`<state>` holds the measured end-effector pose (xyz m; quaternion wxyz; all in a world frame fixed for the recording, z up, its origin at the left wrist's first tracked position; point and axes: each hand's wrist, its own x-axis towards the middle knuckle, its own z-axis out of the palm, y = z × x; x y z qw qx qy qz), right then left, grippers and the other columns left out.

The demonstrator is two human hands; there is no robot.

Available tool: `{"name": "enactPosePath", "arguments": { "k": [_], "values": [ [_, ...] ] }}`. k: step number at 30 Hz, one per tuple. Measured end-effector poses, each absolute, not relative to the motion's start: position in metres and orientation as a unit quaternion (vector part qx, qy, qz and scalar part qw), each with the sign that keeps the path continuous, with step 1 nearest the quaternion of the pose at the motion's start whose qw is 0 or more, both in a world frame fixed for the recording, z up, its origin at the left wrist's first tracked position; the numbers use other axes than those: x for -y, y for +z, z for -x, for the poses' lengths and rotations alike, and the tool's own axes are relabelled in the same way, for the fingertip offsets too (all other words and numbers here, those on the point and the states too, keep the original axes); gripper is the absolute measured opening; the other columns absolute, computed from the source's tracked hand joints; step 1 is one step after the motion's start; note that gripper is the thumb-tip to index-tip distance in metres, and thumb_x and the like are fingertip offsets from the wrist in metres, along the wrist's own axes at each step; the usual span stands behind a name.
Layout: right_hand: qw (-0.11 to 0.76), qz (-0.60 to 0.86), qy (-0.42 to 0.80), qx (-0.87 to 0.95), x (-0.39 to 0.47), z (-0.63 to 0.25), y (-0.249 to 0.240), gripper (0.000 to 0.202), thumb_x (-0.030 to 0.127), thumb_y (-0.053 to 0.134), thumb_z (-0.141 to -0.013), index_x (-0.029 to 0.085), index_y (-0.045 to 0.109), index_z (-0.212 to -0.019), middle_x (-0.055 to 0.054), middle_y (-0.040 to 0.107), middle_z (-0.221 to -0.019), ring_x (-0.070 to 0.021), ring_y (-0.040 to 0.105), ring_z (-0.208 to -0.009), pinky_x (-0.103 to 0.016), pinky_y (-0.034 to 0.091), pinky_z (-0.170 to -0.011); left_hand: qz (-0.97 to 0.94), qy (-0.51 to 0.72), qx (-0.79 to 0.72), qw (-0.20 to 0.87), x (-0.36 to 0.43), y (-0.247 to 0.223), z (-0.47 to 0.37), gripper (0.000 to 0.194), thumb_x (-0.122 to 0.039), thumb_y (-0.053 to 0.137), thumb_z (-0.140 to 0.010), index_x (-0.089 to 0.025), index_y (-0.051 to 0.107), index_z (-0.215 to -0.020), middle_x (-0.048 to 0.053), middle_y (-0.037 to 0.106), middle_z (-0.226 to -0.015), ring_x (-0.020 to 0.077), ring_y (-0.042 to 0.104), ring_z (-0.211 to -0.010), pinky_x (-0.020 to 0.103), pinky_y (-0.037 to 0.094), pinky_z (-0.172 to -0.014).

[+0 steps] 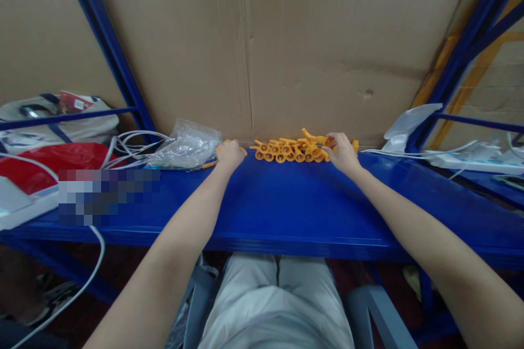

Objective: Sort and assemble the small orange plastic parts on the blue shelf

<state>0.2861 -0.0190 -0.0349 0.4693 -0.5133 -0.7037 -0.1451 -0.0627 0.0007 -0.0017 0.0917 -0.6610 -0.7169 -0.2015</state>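
A row of stacked yellow-orange plastic pipes with round cup ends [290, 157] lies along the cardboard at the back of the blue table, the cups facing me. At the right end of the pile, my right hand [344, 154] curls its thumb and fingers about a pipe [314, 137] lying on top. My left hand [230, 155] is closed at the left of the pile, with yellow-orange plastic showing on both sides of its fist; most of that piece is hidden. Another thin orange part [209, 164] lies just left of that hand.
A clear plastic bag [186, 144] and white cables [135, 136] lie left of my left hand. A tall cardboard sheet [327, 54] closes the back. Blue posts [110, 49] rise at both sides. Power strips [475, 159] and a red bag [69, 158] lie farther out.
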Motion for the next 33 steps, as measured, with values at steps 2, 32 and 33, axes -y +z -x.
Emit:
{"name": "enactPosePath", "arguments": {
  "k": [2, 32, 33],
  "values": [
    [0.422, 0.515, -0.163, 0.727, 0.025, -0.280, -0.035, 0.031, 0.024, 0.055, -0.090, 0.020, 0.062, -0.120, -0.016, 0.064, -0.121, -0.0320, 0.064, -0.109, -0.051, 0.053, -0.095, 0.646, -0.173, 0.739, 0.089, -0.006, -0.005, 0.070, 0.042, -0.027, 0.055, -0.093, -0.010, 0.070, -0.129, 0.023, 0.069, -0.132, 0.0356, 0.066, -0.125, 0.041, 0.056, -0.100],
    [0.147, 0.532, -0.270, 0.789, -0.009, -0.240, -0.048, 0.052, 0.014, 0.038, -0.099, 0.010, 0.054, -0.148, -0.022, 0.064, -0.131, -0.0331, 0.061, -0.121, -0.059, 0.030, -0.118, 0.799, -0.129, 0.583, 0.070, -0.020, -0.020, 0.054, 0.030, -0.021, 0.052, -0.093, -0.017, 0.080, -0.102, 0.010, 0.080, -0.111, 0.0243, 0.074, -0.108, 0.028, 0.054, -0.096],
    [0.156, 0.534, -0.264, 0.788, -0.009, -0.240, -0.051, 0.056, 0.014, 0.038, -0.098, 0.012, 0.051, -0.152, -0.022, 0.063, -0.135, -0.0337, 0.060, -0.123, -0.062, 0.029, -0.118, 0.805, -0.132, 0.574, 0.068, -0.020, -0.019, 0.052, 0.030, -0.020, 0.052, -0.093, -0.017, 0.080, -0.102, 0.010, 0.080, -0.111, 0.0238, 0.074, -0.106, 0.027, 0.054, -0.095]
  ]
}}
